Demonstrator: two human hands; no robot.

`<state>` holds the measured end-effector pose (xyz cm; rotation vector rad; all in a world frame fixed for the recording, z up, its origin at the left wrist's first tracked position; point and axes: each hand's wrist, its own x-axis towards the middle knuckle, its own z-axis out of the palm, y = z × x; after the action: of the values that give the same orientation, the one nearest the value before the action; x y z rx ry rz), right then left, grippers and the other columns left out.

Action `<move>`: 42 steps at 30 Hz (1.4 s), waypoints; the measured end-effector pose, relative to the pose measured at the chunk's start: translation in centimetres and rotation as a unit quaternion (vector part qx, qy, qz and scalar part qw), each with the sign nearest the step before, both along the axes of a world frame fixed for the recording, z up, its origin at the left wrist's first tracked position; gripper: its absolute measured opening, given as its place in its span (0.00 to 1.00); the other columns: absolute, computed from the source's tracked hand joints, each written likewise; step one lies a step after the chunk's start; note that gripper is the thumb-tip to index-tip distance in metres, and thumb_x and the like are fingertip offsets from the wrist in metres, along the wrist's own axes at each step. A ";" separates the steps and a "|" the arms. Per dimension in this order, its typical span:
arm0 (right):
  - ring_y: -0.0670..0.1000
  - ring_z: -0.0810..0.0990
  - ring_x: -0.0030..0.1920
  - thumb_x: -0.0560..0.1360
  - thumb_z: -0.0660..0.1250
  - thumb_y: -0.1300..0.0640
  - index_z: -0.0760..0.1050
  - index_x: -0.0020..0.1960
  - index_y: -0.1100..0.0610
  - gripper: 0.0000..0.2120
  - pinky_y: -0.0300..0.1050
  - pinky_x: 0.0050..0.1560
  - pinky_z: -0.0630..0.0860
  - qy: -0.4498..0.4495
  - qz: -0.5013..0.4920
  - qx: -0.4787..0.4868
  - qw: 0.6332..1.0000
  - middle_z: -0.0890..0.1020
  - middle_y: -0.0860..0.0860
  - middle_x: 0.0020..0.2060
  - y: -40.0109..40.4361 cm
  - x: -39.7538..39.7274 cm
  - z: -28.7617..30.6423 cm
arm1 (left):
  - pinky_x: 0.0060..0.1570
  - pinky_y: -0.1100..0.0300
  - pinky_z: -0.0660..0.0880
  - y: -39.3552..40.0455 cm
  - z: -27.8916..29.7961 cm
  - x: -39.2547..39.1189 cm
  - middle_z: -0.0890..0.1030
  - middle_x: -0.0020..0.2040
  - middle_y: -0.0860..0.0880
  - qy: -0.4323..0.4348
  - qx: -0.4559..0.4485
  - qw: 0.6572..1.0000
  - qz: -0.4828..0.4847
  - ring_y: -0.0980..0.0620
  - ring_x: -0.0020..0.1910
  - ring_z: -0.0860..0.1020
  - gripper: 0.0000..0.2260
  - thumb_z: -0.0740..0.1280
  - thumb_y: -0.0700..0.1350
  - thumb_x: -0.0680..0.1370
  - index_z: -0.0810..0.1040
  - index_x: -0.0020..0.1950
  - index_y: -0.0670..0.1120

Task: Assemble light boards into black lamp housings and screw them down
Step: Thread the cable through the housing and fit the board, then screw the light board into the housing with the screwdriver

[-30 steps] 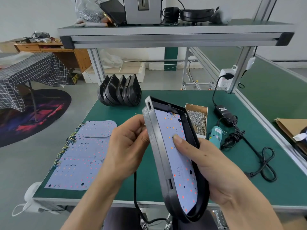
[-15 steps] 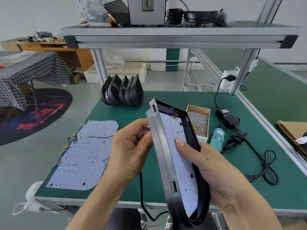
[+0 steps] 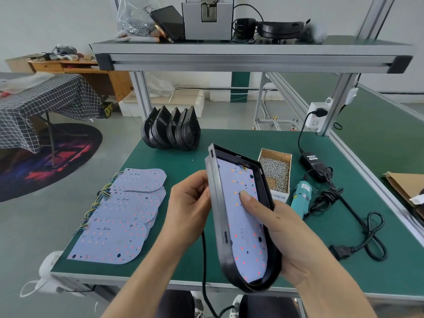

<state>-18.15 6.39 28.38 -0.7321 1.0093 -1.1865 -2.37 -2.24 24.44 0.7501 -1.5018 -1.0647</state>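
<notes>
Both hands hold black lamp housing (image 3: pixel 231 269) tilted above green desk (image 3: pixel 275 143). Left hand (image 3: pixel 188 210) grips its back edge; right hand (image 3: pixel 282 232) cups far rim, thumb pressing light board (image 3: pixel 243 216) seated inside (spare boards (image 3: pixel 119 216) stacked left).

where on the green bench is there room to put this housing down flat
Bare mat runs down the middle, between the light boards and the screw box, near of the stacked housings. More bare mat lies near the front right corner, beyond the black cable. It is crowded around the screwdriver, adapter and cable.
</notes>
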 end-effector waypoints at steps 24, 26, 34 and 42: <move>0.41 0.86 0.51 0.77 0.74 0.62 0.81 0.59 0.50 0.13 0.45 0.56 0.82 0.284 -0.078 -0.046 0.955 0.88 0.42 0.51 -4.0 -0.4 -7.0 | 0.53 0.50 0.82 3.2 -5.0 0.9 0.87 0.50 0.58 -0.183 0.211 0.959 0.054 0.58 0.50 0.85 0.10 0.73 0.42 0.77 0.80 0.57 0.52; 0.37 0.85 0.49 0.78 0.74 0.54 0.82 0.57 0.48 0.09 0.43 0.54 0.80 0.343 -0.069 -0.032 0.936 0.87 0.39 0.49 -3.6 -0.9 -7.6 | 0.51 0.56 0.82 2.8 -5.7 0.7 0.86 0.48 0.58 -0.230 0.216 0.947 0.067 0.61 0.46 0.83 0.08 0.73 0.43 0.78 0.78 0.54 0.53; 0.58 0.80 0.48 0.80 0.64 0.39 0.75 0.64 0.51 0.20 0.51 0.46 0.73 0.675 -0.216 0.062 0.702 0.83 0.51 0.47 -1.5 -7.0 -8.1 | 0.30 0.71 0.70 0.4 -6.0 -0.4 0.81 0.47 0.52 -0.372 0.193 0.904 0.089 0.56 0.42 0.79 0.08 0.70 0.49 0.78 0.75 0.50 0.47; 0.63 0.81 0.56 0.75 0.69 0.34 0.70 0.63 0.60 0.33 0.49 0.45 0.71 0.705 -0.109 0.218 0.666 0.80 0.57 0.56 -4.9 -9.6 -9.0 | 0.41 0.54 0.78 -0.8 -5.8 -2.4 0.79 0.45 0.47 -0.390 0.201 0.892 0.111 0.48 0.40 0.78 0.11 0.67 0.48 0.79 0.72 0.53 0.42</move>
<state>-27.78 1.51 19.42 -1.1385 2.6221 -0.2755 -4.79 -3.08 18.60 1.7549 -1.7985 -0.9484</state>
